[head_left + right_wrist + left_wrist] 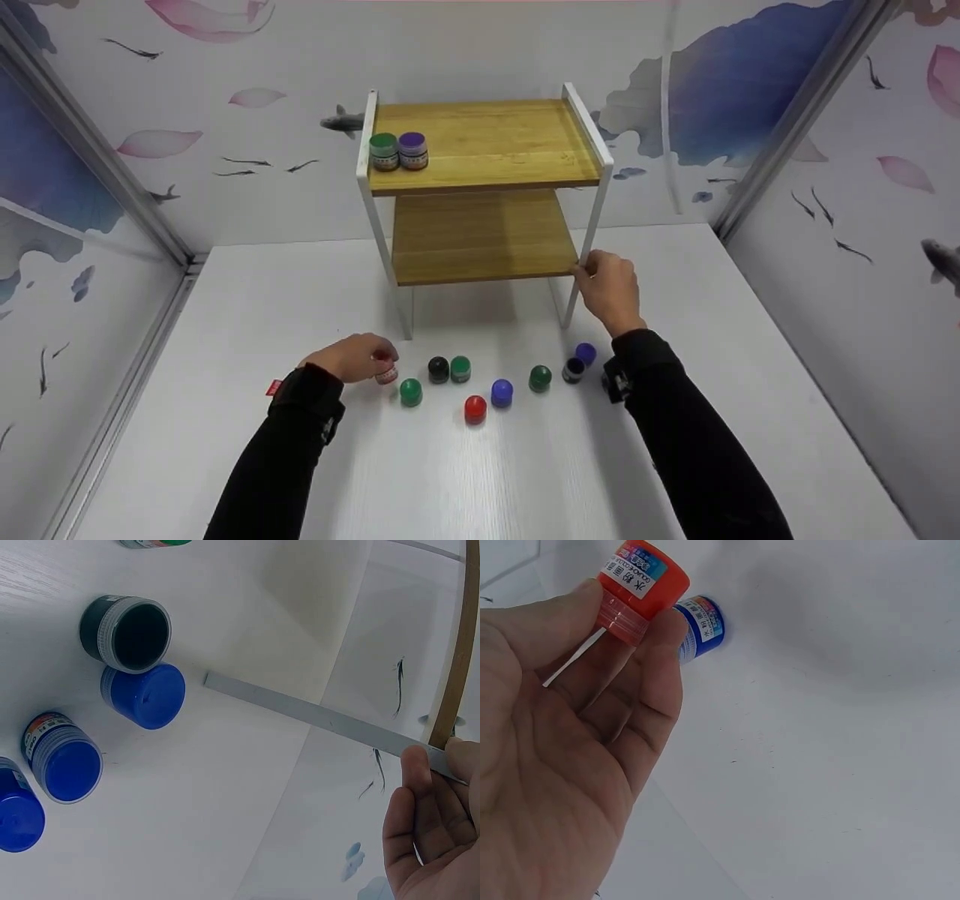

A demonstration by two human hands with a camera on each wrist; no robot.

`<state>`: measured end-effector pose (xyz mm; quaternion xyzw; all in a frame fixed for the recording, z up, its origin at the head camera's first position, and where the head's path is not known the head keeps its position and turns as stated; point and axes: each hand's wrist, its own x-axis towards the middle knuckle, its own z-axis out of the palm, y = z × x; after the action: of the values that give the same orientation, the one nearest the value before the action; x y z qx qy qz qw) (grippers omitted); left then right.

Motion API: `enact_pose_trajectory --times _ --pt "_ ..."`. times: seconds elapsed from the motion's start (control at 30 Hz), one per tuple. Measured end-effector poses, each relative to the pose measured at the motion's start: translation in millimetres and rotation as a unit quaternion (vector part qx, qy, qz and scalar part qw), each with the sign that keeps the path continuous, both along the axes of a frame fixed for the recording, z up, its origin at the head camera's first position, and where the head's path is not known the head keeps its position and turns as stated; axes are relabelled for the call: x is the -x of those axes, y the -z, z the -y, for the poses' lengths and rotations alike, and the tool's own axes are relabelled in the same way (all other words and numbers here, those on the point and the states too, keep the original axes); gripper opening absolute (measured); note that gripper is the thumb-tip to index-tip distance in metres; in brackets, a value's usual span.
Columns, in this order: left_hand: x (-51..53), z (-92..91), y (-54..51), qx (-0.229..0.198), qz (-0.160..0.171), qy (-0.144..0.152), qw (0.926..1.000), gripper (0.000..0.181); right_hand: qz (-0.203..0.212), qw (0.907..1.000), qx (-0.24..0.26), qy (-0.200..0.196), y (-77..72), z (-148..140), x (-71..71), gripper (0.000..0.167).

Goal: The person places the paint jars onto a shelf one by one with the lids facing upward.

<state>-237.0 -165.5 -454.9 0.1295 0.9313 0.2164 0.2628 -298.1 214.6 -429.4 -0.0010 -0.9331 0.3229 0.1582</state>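
My left hand (352,357) pinches a small red gouache paint jar (634,589) between thumb and fingertips. In the left wrist view, the jar is tilted. A blue jar (703,626) stands just beyond the fingers there. On the right, my right hand (613,289) grips the white front leg (322,716) of a two-tier shelf, at the corner of its lower board (480,232). A dark jar (135,634) and a blue jar (154,696) stand near the foot of that leg. Close by my left hand is a green jar (410,392).
The upper board (495,142) carries a green jar (384,152) and a purple jar (413,151) at its left end. Several more jars, including a red one (475,409) and a blue one (502,393), stand on the white table (420,480). Printed walls enclose it.
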Motion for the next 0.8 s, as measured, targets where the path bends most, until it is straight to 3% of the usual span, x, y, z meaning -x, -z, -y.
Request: enact_pose_trajectory --times 0.37,0.8 --pt "3.1 -3.9 -14.6 -0.021 -0.009 0.025 0.9994 0.028 -0.007 1.0000 -0.004 0.001 -0.4 -1.0 -0.5 0.016" --pt "8.1 -23.6 -39.7 0.007 -0.009 0.034 0.9994 0.029 -0.007 0.9999 -0.012 0.003 -1.2 -0.7 -0.7 0.017"
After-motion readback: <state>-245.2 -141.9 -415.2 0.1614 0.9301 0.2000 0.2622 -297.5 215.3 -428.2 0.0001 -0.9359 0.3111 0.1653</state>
